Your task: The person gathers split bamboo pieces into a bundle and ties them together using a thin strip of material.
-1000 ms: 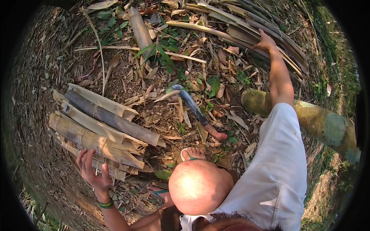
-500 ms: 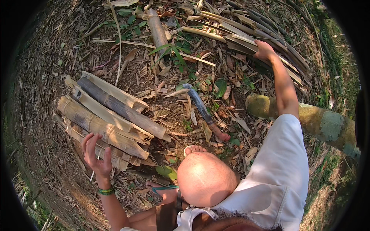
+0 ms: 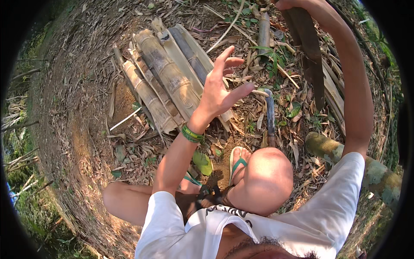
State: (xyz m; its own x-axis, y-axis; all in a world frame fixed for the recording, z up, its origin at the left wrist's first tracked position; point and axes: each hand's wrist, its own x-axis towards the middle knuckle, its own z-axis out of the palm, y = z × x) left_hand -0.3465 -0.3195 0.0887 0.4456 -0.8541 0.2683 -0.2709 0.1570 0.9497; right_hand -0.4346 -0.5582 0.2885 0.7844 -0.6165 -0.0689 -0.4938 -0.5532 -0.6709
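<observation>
Here's the bamboo stack (image 3: 166,64); by its right edge, the left grip (image 3: 219,94) spreads empty. Right of the stack, the right grip (image 3: 297,3) clasps a dark slat (image 3: 308,45) up top: probably light, stiff, splintery-edged, best held mid-length.

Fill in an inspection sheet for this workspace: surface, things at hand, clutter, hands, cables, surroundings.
Surface: brown soil strewn with dry leaf litter.
Things at hand: long dark brown piece, raised in the right hand; split bamboo pile lying left of centre; curved-blade tool lying on the litter, handle end toward the knee.
Clutter: pale strips at right; bamboo section near the top.
Hands: left open, fingers spread, holding nothing; right gripping, partly cut off by the top edge.
Cables: nothing seen.
Surroundings: thick, patchy log at right; green undergrowth along both sides.
</observation>
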